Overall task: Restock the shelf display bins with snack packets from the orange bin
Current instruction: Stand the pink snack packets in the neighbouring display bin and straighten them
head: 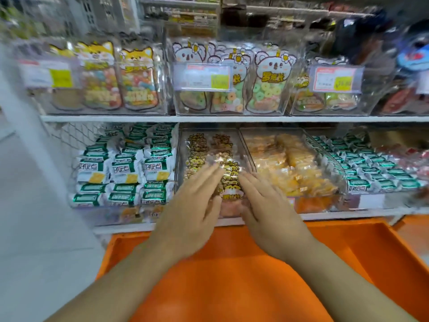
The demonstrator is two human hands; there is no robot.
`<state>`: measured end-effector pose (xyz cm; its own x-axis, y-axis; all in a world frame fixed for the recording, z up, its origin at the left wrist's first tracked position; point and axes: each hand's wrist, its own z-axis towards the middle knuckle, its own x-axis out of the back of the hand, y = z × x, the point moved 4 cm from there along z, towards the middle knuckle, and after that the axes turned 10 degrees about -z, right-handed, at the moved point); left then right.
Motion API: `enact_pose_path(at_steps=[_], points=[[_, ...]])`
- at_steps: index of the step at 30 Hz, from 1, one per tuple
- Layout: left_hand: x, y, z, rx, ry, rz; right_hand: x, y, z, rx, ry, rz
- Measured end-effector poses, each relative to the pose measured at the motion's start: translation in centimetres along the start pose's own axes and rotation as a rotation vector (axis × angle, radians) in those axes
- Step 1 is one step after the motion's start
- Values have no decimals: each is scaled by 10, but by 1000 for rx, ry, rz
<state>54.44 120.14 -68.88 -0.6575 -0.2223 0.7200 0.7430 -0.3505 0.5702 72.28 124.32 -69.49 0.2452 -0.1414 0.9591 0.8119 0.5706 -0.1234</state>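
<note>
1. As both hands reach over the orange bin [362, 242] toward the lower shelf, the left hand [192, 203] and right hand [267, 205] flank a column of cat-print snack packets [229, 180] in the clear middle display bin [183, 145].
2. Left hand: fingers straight and together, tips laid against the left side of the packet column. It grips nothing.
3. Right hand: fingers extended and slightly spread, tips at the right side of the same column. It too holds nothing; motion blur leaves it unclear whether the thumb touches the near packet.
4. Governing relation: the packets lie directly ahead of the hands, between them, with neither hand clearly nearer. The column's long axis runs near to far into the shelf.
5. Orientation: the packets stand in an overlapping row, printed faces toward the near side and the cat-head tops pointing up and far.
6. Judgement: the step in hand appears to be squaring up the row; any further push should follow the near-far axis to avoid toppling the packets.
7. Surroundings: green-and-white wrapped snacks [125, 168] fill the bin to the left, orange-wrapped snacks [290, 163] the bin to the right.
8. No packets are visible in the shown part of the orange bin.
</note>
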Motion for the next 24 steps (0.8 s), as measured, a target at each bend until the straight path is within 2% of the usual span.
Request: enact_pose_path(at_steps=[2, 4, 7, 10, 13, 16, 19, 24], points=[[-3, 5, -51, 26, -13, -46, 1, -20, -26, 31, 37, 109], [-13, 1, -105, 83, -46, -66, -11, -40, -57, 40, -1, 149], [-38, -15, -180, 228, -187, -84, -53, -61, -113, 4, -271, 171], [-61, -27, -240, 310, -386, -59, -90, -78, -170, 53, -583, 163], [-74, -27, -271, 358, -545, -69, -103, -86, -202, 41, -772, 171], [-71, -25, -277, 378, -580, -87, -102, -87, -210, -1, -816, 214], [-68, -19, -278, 312, -649, -12, -102, -89, -214, 20, -822, 173], [-74, -19, -277, 278, -714, 143, -104, -86, -209, 57, -735, 31]])
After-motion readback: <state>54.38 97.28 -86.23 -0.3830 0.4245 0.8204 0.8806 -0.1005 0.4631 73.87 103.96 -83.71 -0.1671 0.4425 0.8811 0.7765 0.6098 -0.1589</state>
